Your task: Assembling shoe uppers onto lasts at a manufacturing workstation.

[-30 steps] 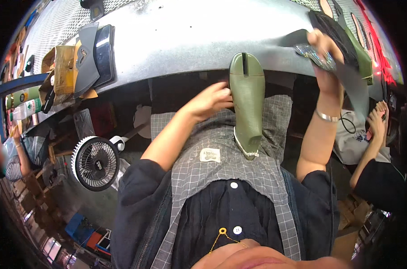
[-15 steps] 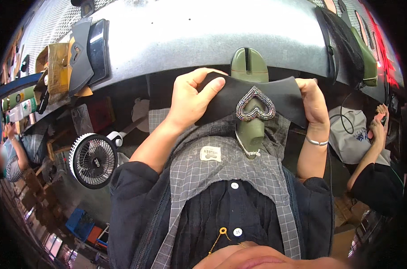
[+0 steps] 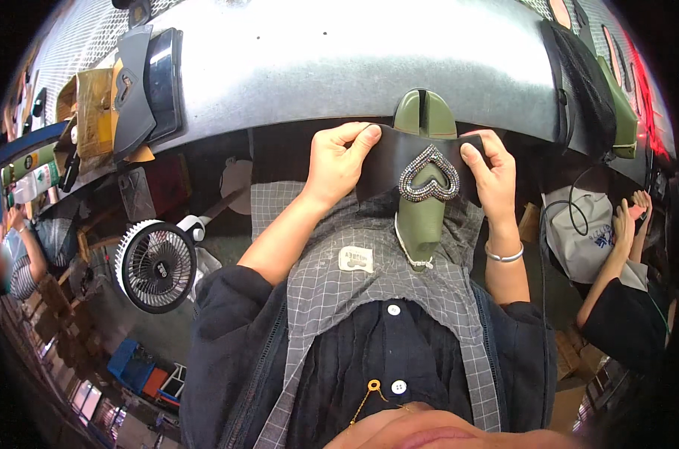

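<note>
A green shoe last (image 3: 418, 228) stands against my checked apron, its grooved end by the bench edge. Across it lies a black shoe upper piece (image 3: 384, 170), its middle bent over the last. On the piece sits a heart-shaped rhinestone ornament (image 3: 406, 179), with green showing through its open centre. My left hand (image 3: 336, 166) pinches the left end of the piece, thumb on top. The right end is pinched by my right hand (image 3: 495, 178), thumb on top and fingers partly behind it.
Ahead is a metal workbench (image 3: 339, 86). Dark upper pieces (image 3: 136, 105) are stacked at its left, with a black mesh item (image 3: 579, 86) and another green last (image 3: 618, 112) at right. A fan (image 3: 156, 266) stands left. A co-worker's hands (image 3: 628, 224) are at right.
My hands have come closer together, drawing the ends of the upper piece inward around the last. My right thumb now shows on top of the piece.
</note>
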Demonstrator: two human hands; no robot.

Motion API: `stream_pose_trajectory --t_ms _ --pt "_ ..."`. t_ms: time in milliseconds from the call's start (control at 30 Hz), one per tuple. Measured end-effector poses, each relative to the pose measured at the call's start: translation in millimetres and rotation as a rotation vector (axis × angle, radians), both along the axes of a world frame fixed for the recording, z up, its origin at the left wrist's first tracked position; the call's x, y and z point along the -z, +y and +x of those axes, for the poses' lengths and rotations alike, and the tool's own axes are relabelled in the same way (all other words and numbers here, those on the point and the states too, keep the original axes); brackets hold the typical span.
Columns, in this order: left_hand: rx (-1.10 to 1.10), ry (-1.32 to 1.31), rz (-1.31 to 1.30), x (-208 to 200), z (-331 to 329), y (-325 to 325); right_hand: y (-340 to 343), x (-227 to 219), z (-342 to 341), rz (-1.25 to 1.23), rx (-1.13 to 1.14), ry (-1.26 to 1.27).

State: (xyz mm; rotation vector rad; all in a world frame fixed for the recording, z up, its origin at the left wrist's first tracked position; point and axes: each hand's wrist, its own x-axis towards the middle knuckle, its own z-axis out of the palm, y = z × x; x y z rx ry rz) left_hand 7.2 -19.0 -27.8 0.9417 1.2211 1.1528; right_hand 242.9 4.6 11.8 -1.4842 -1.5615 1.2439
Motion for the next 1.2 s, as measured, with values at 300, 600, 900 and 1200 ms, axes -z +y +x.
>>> stream_pose_trajectory --t_ms 300,600,900,1200 --pt "0.101 -0.438 -0.365 7 -1 5 -26 14 -12 -0.164 0.166 0.361" --pt "0.335 -0.462 0.024 -39 6 13 -30 -5 -31 -0.451 0.274 0.893" --pt "0.562 -0.201 0.221 -60 38 27 -52 -4 -18 -0.196 -0.002 0.459" --pt "0.783 -0.124 0.030 -65 7 -47 -58 -6 -31 -0.553 0.156 1.005"
